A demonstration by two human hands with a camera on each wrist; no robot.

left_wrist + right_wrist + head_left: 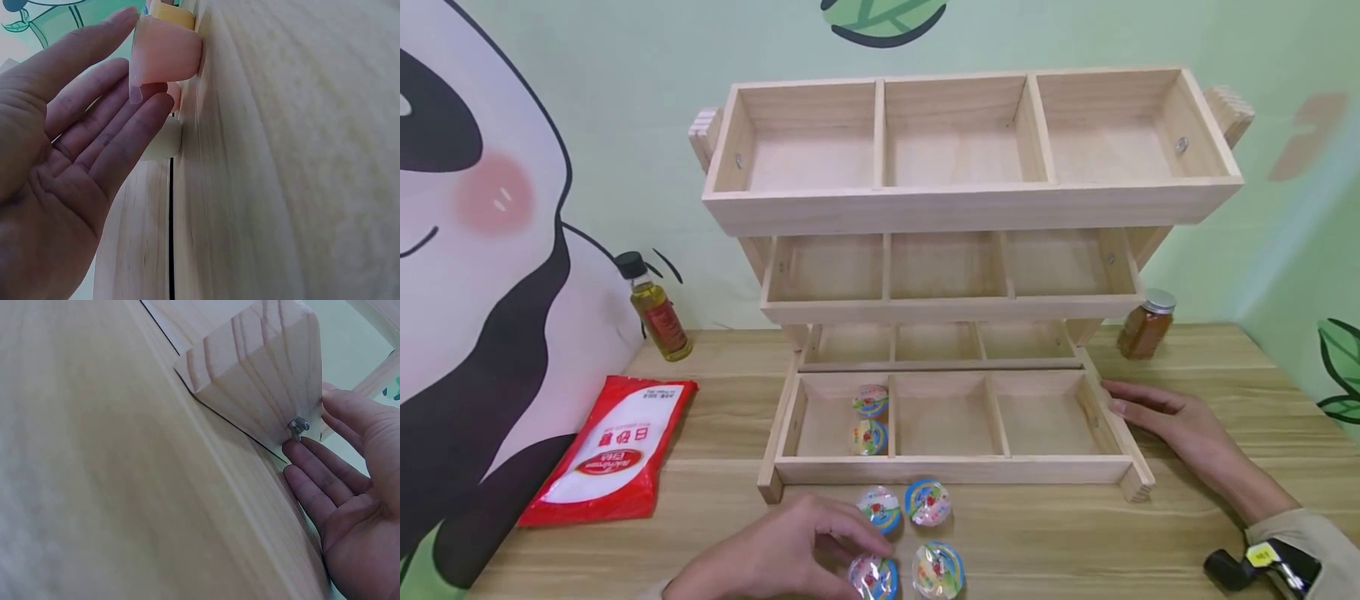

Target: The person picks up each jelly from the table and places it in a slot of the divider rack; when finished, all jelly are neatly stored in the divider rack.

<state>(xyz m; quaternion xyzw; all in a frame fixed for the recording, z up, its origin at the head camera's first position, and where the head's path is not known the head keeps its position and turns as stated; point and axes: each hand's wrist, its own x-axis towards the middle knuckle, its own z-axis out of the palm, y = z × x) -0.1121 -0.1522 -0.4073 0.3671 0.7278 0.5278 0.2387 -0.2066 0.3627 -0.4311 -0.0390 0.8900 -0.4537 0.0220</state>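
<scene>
My left hand [778, 546] is beside a small jelly cup [874, 577] with a printed film lid. Thumb and fingers spread on either side of this pink cup [167, 50], which stands on the table; firm contact cannot be made out. More jelly cups stand close by: one [880, 509] just beyond it, others [928, 502] [938, 570] to the right. Two further cups [871, 437] sit in the left compartment of the bottom tray [955, 472]. My right hand [1180, 425] rests against the wooden rack's right side, fingers near a metal wing nut [299, 427].
The tiered wooden rack [970, 208] has three-compartment trays. Left of it are an oil bottle [658, 317] and a red-and-white bag [613, 450]. A jar [1147, 325] with a silver lid stands behind its right side. A panda-printed backdrop [542, 275] covers the wall.
</scene>
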